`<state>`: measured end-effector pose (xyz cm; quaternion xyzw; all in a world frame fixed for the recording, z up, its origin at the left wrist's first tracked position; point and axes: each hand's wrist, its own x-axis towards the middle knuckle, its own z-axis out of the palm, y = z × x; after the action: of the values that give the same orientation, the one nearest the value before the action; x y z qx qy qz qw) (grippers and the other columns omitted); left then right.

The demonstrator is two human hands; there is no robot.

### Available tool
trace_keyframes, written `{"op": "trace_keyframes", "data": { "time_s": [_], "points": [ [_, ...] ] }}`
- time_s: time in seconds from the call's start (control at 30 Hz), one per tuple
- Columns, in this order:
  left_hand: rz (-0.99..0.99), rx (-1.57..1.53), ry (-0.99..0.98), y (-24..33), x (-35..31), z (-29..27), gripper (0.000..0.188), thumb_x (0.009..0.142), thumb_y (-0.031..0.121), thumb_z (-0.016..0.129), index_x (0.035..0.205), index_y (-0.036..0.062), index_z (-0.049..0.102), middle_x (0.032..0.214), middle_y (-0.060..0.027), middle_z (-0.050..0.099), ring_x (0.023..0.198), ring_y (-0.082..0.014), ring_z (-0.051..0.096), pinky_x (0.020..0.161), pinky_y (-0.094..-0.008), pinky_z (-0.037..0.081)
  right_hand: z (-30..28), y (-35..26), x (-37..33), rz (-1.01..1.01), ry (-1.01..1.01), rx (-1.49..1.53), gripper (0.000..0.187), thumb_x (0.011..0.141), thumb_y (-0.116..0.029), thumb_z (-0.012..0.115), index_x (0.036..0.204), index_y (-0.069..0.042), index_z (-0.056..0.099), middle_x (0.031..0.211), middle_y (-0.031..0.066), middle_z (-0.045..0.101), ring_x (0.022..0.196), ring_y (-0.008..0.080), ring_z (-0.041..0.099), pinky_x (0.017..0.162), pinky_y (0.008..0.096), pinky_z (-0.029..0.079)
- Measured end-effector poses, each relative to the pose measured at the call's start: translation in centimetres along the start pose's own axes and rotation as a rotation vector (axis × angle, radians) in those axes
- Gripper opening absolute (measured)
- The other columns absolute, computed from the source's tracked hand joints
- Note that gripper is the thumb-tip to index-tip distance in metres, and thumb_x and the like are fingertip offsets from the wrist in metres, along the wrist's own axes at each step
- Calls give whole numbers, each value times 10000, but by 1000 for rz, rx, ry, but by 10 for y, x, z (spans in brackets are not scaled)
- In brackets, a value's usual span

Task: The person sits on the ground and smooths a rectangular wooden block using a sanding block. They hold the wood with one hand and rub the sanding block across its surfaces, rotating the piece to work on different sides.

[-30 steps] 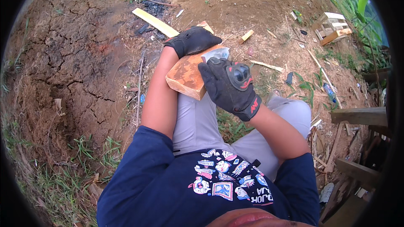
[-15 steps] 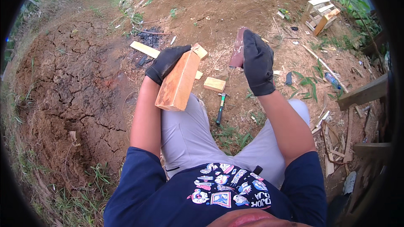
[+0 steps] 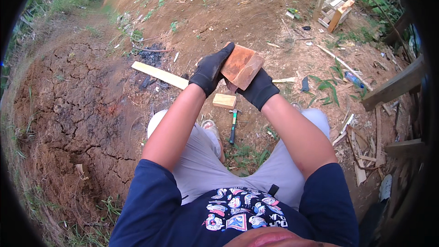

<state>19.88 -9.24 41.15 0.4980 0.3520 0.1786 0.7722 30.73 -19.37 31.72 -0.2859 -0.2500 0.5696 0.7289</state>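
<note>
Over the ground in front of me, a reddish-brown wooden block is tilted with its end turned toward me. My left hand, in a black glove, grips the block's left side, thumb along its upper edge. My right hand, also gloved, is closed under the block's right side, its fingers mostly hidden. A small strip of reddish-brown sandpaper shows below the block between the hands. Beneath them on the ground lie a small pale wood block and a claw hammer with a black and green handle.
A pale plank lies to the left, by dark charred ground. A slatted wooden crate stands far right. Wooden beams, wood scraps and a plastic bottle are at the right. Cracked soil covers the left.
My right hand has come left and down with the sandpaper to the block's underside. The block has moved up and right and been tilted, its end now facing me.
</note>
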Motion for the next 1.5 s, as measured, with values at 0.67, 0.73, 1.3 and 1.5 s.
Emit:
{"op": "trace_keyframes", "data": {
  "time_s": [0.67, 0.73, 1.3, 1.5],
  "points": [
    [-58, -439, -297, -42, -34, -50, 573, 1099, 464, 520, 1538, 100, 468, 1412, -94, 629, 1245, -205, 648, 1062, -390, 549, 60, -39, -27, -300, 314, -1336, 318, 1094, -250, 534, 1101, 6, 721, 848, 138, 721, 757, 232, 688, 704, 379, 528],
    [-97, -498, -362, -33, -50, -47, 571, 1103, 473, 507, 1518, 80, 486, 1374, -99, 653, 1168, -200, 681, 1025, -363, 568, 65, -32, -32, -280, 349, -1194, 330, 1090, -281, 526, 1018, -10, 702, 882, 185, 699, 787, 371, 676, 719, 449, 505],
    [-208, 60, -393, -107, -37, 42, 684, 1079, 628, 427, 1348, 35, 635, 1146, -78, 734, 969, -154, 726, 890, -318, 589, 76, -140, -173, -467, 719, -1731, 369, 1088, -329, 569, 972, 3, 680, 732, 108, 585, 658, 202, 515, 649, 380, 449],
    [-166, 544, -579, -120, -53, 94, 774, 1057, 666, 410, 1271, -18, 703, 1171, -151, 741, 1044, -235, 701, 965, -359, 519, 76, -122, -222, -286, 898, -1837, 323, 1068, -281, 580, 1028, 16, 701, 867, 175, 692, 801, 365, 659, 733, 452, 508]
  ]
}}
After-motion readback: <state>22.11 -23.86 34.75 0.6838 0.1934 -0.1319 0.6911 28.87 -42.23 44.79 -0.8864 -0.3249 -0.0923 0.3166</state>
